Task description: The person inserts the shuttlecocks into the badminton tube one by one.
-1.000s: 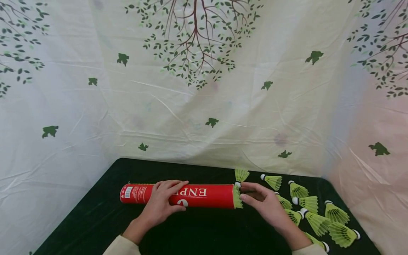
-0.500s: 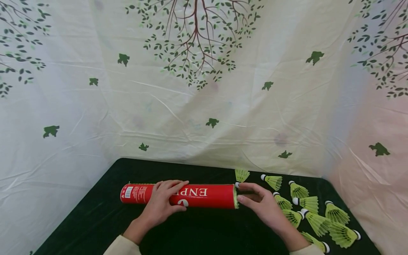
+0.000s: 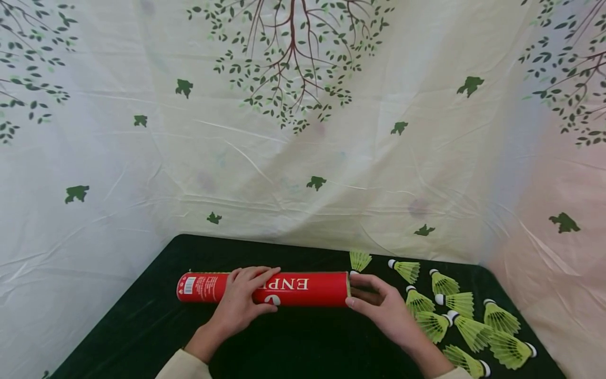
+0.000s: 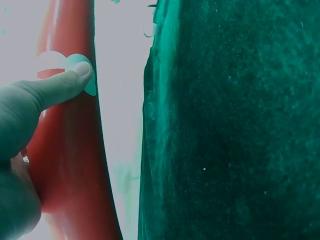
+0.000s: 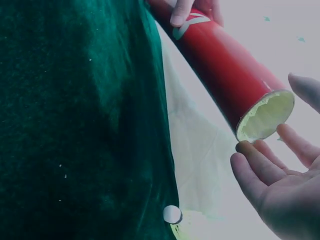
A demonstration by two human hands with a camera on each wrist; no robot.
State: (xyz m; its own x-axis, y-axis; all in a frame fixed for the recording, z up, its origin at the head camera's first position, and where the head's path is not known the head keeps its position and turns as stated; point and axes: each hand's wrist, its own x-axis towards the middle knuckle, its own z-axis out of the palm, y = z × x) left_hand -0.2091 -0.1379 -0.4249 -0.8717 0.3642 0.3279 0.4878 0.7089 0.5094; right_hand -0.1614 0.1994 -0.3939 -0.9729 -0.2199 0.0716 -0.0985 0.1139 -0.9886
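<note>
A red shuttlecock tube (image 3: 312,290) lies crosswise on the dark green cloth. My left hand (image 3: 246,292) grips it around the middle, fingers over the top and thumb along the near side. At the tube's right end is my right hand (image 3: 388,308), its fingers spread around the mouth and the tips right at the rim. In the right wrist view, a yellow-green shuttlecock skirt (image 5: 267,117) shows inside the open mouth. Just behind that end lies another shuttlecock (image 3: 361,260), skirt pointing away.
Several loose yellow-green shuttlecocks (image 3: 471,330) with white corks are scattered on the right side of the table (image 3: 142,326). A pale curtain (image 3: 265,173) with printed leaves hangs behind the table and along both sides.
The shuttlecock skirt that stuck out of the tube's right end has gone inside. My right hand has moved left with it, up to the rim. The left hand stays on the tube.
</note>
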